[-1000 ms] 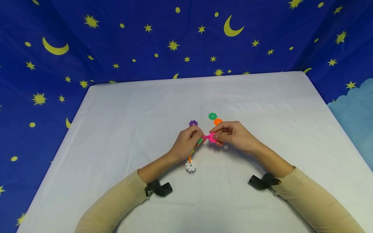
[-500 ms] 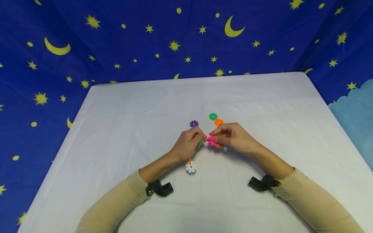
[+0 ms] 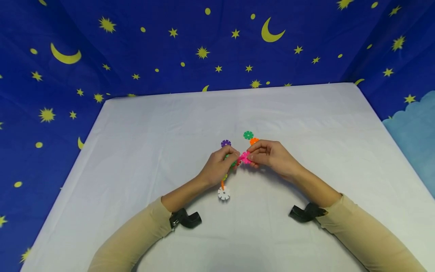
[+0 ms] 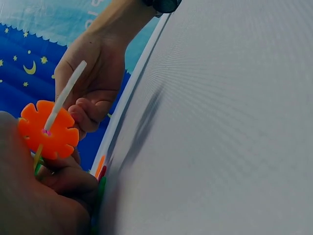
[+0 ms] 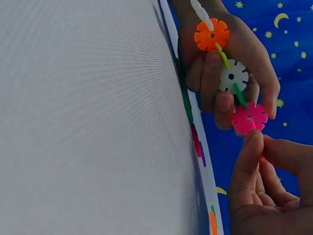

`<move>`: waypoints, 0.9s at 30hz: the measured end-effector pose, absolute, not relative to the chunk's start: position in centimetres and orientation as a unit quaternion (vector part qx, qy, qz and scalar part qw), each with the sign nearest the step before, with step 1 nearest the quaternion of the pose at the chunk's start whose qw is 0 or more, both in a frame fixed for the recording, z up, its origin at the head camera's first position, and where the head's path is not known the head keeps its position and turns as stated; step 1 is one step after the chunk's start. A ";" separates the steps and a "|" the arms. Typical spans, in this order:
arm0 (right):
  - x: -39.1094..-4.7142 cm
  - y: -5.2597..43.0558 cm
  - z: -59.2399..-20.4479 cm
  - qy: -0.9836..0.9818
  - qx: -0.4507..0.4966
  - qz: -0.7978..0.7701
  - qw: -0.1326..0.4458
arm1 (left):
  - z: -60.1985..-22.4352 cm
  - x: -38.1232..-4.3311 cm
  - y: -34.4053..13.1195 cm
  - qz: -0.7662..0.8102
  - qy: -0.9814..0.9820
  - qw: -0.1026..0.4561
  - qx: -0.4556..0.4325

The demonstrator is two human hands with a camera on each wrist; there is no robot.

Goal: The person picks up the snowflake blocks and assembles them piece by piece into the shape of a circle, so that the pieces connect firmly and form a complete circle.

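Having moved slightly forward or upward, the right hand [image 3: 274, 158] pinches a bright-pink notched plastic disc [image 3: 245, 156] above the white-clothed bench [image 3: 306, 124], at the end of a multicoloured plastic-disc chain [image 5: 239, 73] gripped by the left hand [image 3: 216, 165], where crooked pushing might loosen neighbouring joints.

The head view is bright, both wrist views dim with moiré ripples.

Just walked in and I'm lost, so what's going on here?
A person's left hand holds a chain of slotted discs, a white disc at its near end. The right hand pinches a pink disc at the other end; whether it's joined isn't clear. A purple disc, a green disc and an orange disc lie on the table beyond.
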State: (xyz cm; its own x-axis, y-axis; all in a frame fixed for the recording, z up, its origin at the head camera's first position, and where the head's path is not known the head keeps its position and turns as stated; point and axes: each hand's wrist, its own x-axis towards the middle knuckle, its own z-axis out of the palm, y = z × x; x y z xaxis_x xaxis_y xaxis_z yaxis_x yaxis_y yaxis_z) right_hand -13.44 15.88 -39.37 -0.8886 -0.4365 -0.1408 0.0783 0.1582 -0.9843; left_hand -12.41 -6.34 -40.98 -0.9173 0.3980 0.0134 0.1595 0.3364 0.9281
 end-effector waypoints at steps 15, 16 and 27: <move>-14.5 17.2 -39.4 0.798 -0.168 -0.556 0.164 | -41.0 -12.6 -6.3 0.557 0.804 0.112 0.173; -14.6 17.4 -39.4 0.807 -0.175 -0.543 0.153 | -41.0 -12.6 -6.3 0.560 0.802 0.115 0.171; -15.1 18.0 -40.0 0.910 -0.257 -0.327 0.009 | -40.9 -12.6 -6.2 0.601 0.775 0.131 0.145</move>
